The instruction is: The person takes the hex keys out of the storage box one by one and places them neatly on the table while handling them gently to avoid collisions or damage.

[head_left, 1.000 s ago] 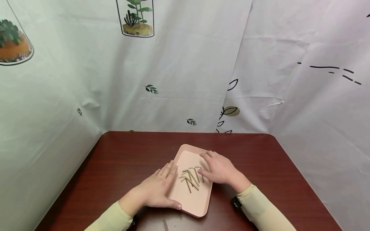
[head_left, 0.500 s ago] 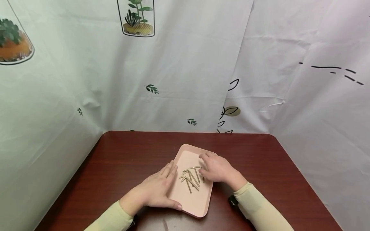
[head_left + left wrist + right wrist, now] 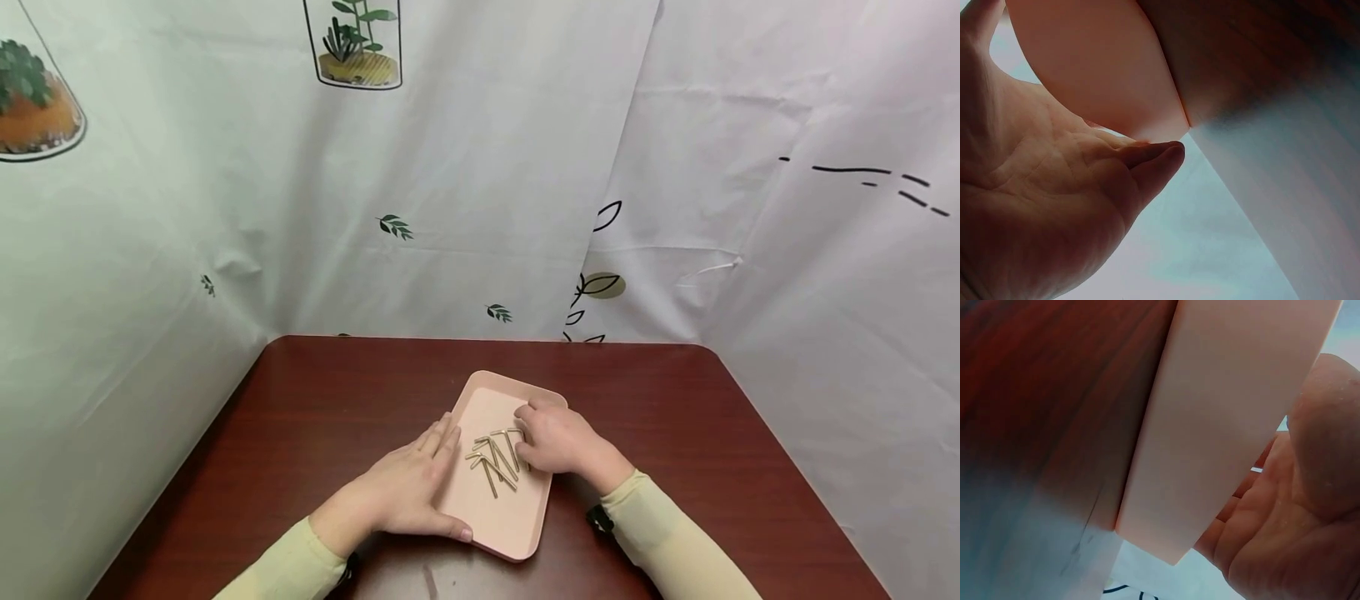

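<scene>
A shallow pink tray [image 3: 491, 533] lies at a slant on the table. Inside are several gold-coloured L-shaped hex keys [image 3: 504, 462], fanned out with their bent ends toward the far side. Along the tray's left edge rests my left hand [image 3: 408, 487], fingers straight and thumb spread to the near edge. The left wrist view shows this hand [image 3: 1054, 181] against the tray's outer wall [image 3: 1097, 62]. My right hand [image 3: 558, 437] reaches over the right rim with bent fingers around the rightmost key, mostly hidden; its grip cannot be made out. In the right wrist view, the tray wall [image 3: 1222, 412] hides the fingertips.
The dark red-brown table [image 3: 360, 383] has rounded far corners. White printed curtains [image 3: 465, 167] hang behind it and on both sides. A dark band [image 3: 600, 518] shows at the right wrist, by the pale yellow sleeve [image 3: 667, 533].
My right hand has shifted slightly left over the tray, and its fingers and thumb have drawn closer around the rightmost key. The left hand, tray and other keys have kept their places.
</scene>
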Tool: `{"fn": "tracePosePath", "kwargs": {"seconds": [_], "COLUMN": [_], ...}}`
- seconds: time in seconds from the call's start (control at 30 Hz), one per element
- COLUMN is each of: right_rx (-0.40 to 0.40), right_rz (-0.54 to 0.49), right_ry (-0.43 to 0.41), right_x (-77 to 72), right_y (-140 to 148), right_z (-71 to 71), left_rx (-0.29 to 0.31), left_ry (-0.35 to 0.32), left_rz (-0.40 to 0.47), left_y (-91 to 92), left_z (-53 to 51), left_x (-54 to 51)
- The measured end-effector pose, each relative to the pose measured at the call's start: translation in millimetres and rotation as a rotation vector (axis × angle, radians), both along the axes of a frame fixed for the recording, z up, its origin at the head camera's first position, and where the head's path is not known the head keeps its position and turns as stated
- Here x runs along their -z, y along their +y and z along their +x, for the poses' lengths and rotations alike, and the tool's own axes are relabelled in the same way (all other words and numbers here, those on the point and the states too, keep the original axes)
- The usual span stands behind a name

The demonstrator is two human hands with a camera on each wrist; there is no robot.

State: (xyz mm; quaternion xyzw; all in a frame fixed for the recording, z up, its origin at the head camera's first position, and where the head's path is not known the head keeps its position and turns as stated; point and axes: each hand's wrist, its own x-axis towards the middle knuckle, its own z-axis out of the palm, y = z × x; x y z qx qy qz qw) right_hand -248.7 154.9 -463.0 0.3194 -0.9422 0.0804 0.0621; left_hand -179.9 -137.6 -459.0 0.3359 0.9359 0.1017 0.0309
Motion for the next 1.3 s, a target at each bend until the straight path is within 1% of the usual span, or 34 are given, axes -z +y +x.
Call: {"fn": "tracePosePath", "kwargs": {"seconds": [0.2, 0.43, 0.63, 0.97, 1.3], "right_rx": [0.023, 0.023, 0.039, 0.052, 0.072], "right_rz": [0.003, 0.019, 0.02, 0.03, 0.023], "right_ry": [-0.027, -0.027, -0.066, -0.071, -0.094], "right_x": [1.4, 0.7, 1.0, 2.8, 2.0], "right_y": [2, -1, -3, -6, -11], "right_z": [2.0, 4.5, 7.3, 7.7, 9.9], "left_rx": [0.001, -0.015, -0.014, -0.021, -0.007], "left_ry": [-0.004, -0.013, -0.015, -0.004, 0.013], "left_rz": [0.007, 0.001, 0.013, 0.002, 0.019], "left_y": [-0.4, -1.0, -0.3, -0.6, -0.2], "left_z": [-0.6, 1.3, 1.7, 1.0, 0.7], "left_x": [0.5, 0.6, 1.1, 2.5, 2.7]}}
